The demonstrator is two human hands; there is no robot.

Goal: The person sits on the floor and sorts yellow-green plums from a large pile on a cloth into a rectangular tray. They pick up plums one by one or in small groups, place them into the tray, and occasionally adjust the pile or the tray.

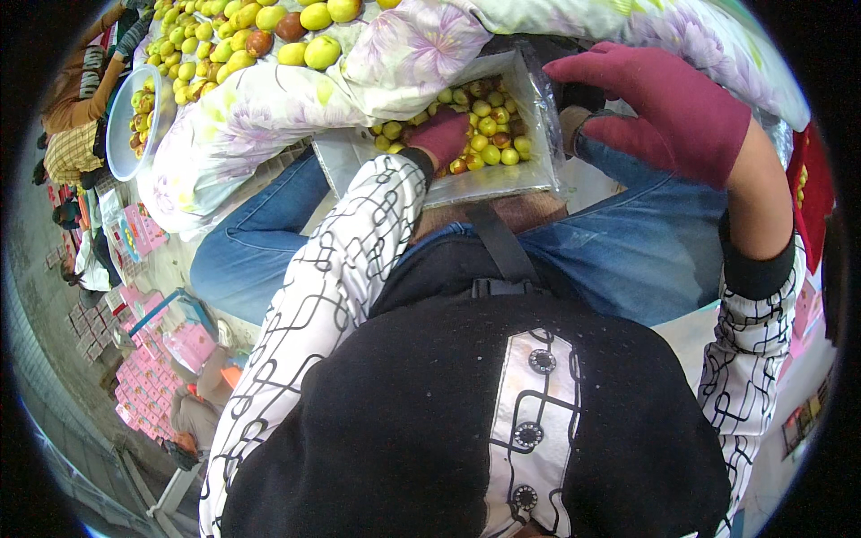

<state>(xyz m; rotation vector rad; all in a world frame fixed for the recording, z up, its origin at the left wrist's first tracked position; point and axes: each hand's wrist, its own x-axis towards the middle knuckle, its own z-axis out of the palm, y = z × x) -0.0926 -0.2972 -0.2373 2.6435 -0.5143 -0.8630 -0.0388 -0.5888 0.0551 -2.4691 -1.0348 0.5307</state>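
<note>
An open box with a plastic liner [501,187] stands between the knees, partly filled with green and brown jujubes [493,124]. In a dark red glove, my left hand [440,138] reaches in among the fruit at the box's left part; its fingertips are hidden, so its grip cannot be told. My right hand [672,111], gloved the same way, is raised over the right knee, to the right of the box, with thumb and fingers apart and nothing in it. Beyond the box runs a rolled edge of floral cloth [269,107].
More jujubes [239,40] lie on the cloth at the upper left, beside a clear plastic basin [114,134] holding some. Co-workers [74,144] are at the far left. Stacked pink boxes [148,383] stand at the lower left, near a seated person's legs [195,410].
</note>
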